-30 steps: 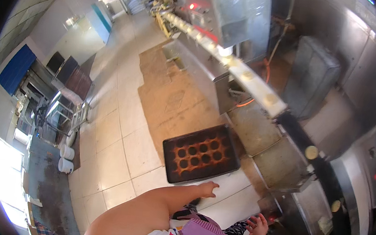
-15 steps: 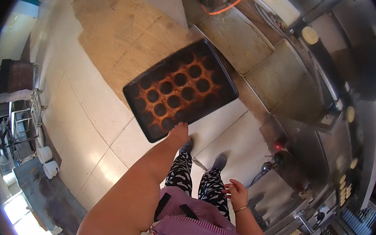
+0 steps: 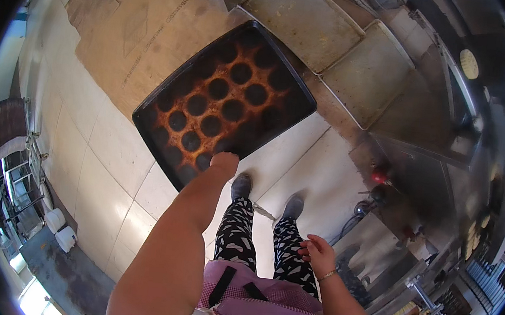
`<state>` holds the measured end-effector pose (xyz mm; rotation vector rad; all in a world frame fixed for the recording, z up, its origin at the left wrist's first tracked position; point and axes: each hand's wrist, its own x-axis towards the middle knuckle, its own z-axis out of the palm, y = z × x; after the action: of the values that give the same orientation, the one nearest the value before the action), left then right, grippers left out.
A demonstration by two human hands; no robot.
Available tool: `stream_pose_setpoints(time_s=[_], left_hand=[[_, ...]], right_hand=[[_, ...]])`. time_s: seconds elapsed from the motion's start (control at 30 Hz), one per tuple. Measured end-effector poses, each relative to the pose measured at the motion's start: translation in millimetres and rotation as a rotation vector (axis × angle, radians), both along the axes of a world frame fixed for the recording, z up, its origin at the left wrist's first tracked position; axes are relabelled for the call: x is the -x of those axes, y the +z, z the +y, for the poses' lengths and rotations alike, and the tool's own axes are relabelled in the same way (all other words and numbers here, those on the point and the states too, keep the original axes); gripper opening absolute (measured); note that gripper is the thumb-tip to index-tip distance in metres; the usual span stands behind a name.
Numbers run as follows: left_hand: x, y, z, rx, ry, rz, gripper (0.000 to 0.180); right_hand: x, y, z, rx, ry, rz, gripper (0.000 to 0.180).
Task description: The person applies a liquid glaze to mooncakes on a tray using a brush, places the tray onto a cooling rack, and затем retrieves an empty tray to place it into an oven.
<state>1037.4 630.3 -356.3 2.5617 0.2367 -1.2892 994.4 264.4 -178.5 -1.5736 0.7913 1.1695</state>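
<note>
My left hand [image 3: 225,162] is closed on the near edge of a large dark baking tray [image 3: 281,115]. The tray's surface carries several round black spots with burnt orange-brown patches between them. Tilted toward the left, it hangs ahead of my feet, above the floor. My thumb's grip on the rim is partly hidden by the back of the hand. Low at my right side, my right hand [image 3: 317,256] holds nothing; its fingers are loosely bent and apart, and a bracelet circles the wrist.
A cardboard sheet [image 3: 136,37] lies on the tiled floor [image 3: 107,149] beyond the tray. Two worn metal trays [image 3: 367,71] lie side by side at the far right. Metal equipment with a red knob [image 3: 379,175] stands to my right. A grey-topped table [image 3: 69,264] is at lower left.
The baking tray and my left hand have moved slightly left and look larger. The view has shifted a little. My right hand stays low at my side.
</note>
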Motion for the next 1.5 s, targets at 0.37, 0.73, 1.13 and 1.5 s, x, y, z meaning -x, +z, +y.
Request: stream_pose_setpoints(time_s=[0.37, 0.73, 1.13, 1.5], left_hand=[[13, 250, -4, 0.604, 0.119, -0.081, 0.026], [79, 469, 112, -0.211, 0.87, -0.75, 0.038], [112, 574, 113, -0.467, 0.56, -0.959, 0.039], [-47, 532, -123, 0.088, -0.111, -1.001, 0.035]], right_hand=[[-46, 21, 164, -0.666, -0.156, 0.161, 0.058], [-43, 113, 166, -0.409, -0.58, 0.04, 0.03], [8, 403, -35, -0.436, -1.306, -0.557, 0.026], [26, 427, -357, -0.217, -1.643, -1.538, 0.034]])
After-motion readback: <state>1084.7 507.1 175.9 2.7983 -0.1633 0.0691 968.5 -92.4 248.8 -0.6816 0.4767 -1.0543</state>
